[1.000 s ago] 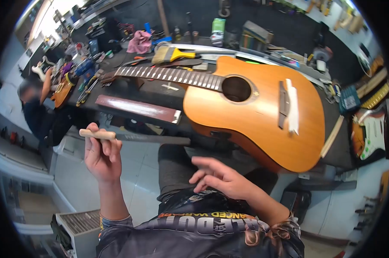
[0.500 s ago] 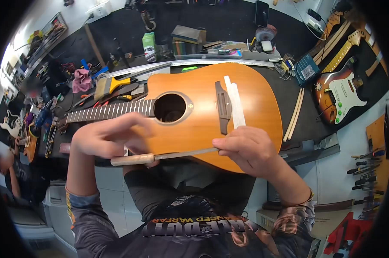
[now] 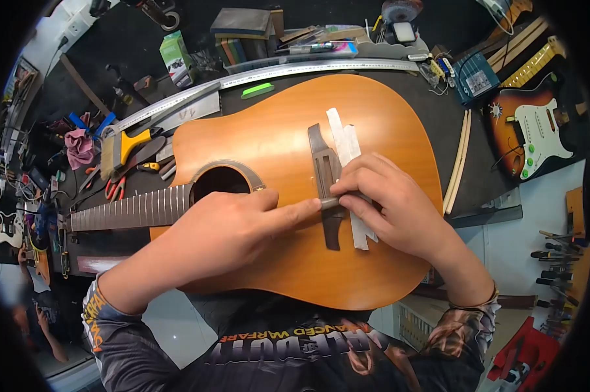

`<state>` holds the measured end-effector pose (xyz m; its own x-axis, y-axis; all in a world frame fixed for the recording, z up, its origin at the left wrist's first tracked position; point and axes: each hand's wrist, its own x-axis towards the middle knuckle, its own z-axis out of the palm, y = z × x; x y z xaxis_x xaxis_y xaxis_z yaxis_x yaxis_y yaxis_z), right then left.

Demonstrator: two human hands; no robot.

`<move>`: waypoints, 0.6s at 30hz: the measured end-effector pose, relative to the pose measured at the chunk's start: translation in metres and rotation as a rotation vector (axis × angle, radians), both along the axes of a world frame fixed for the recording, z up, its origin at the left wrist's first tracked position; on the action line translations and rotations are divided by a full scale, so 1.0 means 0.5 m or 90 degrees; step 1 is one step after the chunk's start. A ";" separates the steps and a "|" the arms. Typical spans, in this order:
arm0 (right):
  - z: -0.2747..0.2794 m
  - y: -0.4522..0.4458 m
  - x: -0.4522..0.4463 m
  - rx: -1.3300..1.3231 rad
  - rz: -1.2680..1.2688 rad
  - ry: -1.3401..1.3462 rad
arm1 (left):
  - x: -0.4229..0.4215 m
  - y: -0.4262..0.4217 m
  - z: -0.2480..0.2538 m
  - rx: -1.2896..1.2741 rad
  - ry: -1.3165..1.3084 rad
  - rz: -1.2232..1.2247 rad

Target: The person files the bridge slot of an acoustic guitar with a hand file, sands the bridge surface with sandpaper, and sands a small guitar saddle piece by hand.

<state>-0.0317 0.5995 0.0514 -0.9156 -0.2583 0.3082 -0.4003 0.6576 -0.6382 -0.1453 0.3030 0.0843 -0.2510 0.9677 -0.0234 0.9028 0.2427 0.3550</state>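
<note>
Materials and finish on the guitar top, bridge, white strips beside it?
Guitar top: likely wood, glossy amber finish; it throws bright reflections.
Bridge: probably wood, dull dark brown; little shine.
White strips: perhaps paper tape, matte; flat, uneven ends. Exact material unclear.

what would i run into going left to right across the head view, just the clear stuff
White guitar body → pink cloth → yellow-handled brush → bright green item → dark bridge on the acoustic guitar's top → pair of pale sticks → sunburst electric guitar.
</note>
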 end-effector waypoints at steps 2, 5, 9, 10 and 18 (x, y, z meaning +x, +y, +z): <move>0.007 -0.004 -0.001 0.008 0.000 -0.011 | 0.004 -0.004 -0.017 0.016 0.069 -0.017; -0.007 -0.005 -0.005 0.017 0.002 0.004 | 0.002 -0.008 -0.019 0.013 0.070 -0.014; -0.015 -0.007 -0.009 0.014 0.002 0.018 | -0.006 -0.002 -0.024 0.035 0.073 -0.017; -0.014 -0.009 -0.008 0.013 0.002 0.015 | -0.006 -0.002 -0.027 0.041 0.069 -0.015; -0.015 -0.011 -0.013 0.008 0.003 0.031 | 0.005 0.009 -0.034 0.047 0.081 -0.001</move>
<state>-0.0383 0.5938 0.0439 -0.8984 -0.2665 0.3491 -0.4337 0.6640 -0.6091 -0.1427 0.3075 0.0674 -0.2465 0.9658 0.0800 0.9420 0.2194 0.2539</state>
